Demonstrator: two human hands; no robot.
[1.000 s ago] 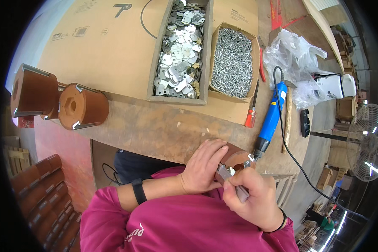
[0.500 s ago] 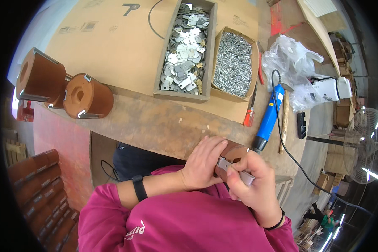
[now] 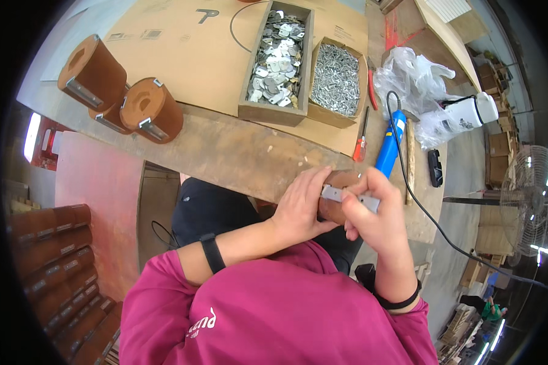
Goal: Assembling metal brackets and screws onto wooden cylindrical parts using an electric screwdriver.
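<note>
My left hand [image 3: 301, 207] wraps around a round brown wooden piece [image 3: 336, 182] at the near edge of the workbench [image 3: 225, 152]. My right hand [image 3: 371, 222] pinches a flat silver metal plate [image 3: 347, 198] against the side of that piece. Both hands are close together, fingers touching the piece. A black band sits on each wrist. Most of the wooden piece is hidden by my hands.
Two wooden trays hold metal plates [image 3: 277, 61] and screws [image 3: 336, 79]. A blue electric screwdriver [image 3: 389, 143] with a black cable and a red-handled tool [image 3: 361, 146] lie to the right. Brown wooden pieces [image 3: 152, 109] stand at the left; more are stacked [image 3: 55, 267] on the floor.
My right hand has lifted from below the piece to beside it, bringing the metal plate up onto its side. My head has shifted, so the bench appears lower.
</note>
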